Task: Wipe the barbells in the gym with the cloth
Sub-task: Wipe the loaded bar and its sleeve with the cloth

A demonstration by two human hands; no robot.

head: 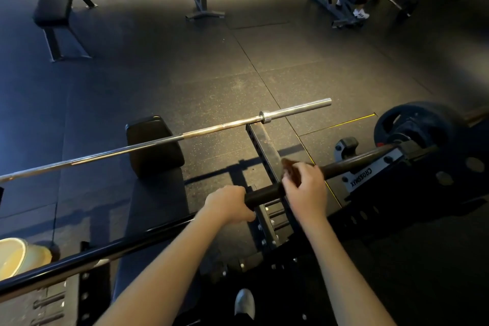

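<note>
Grip first: with left hand point(229, 204) fingers curled round the dark steel barbell point(370, 160) on the black rack point(363, 180), wrap the crumpled brown cloth point(291, 169), pinched against it by right hand point(304, 189), fully round; slide steadily toward black weight plate point(412, 119).

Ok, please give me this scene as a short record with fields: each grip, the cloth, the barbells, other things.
left grip: curled round the dark barbell at its black end
right grip: holds the brown cloth against that bar
silver barbell: rests on the rack, untouched, right end bare
weight plate: on the dark barbell, right side
bucket: lower left edge of view
</note>
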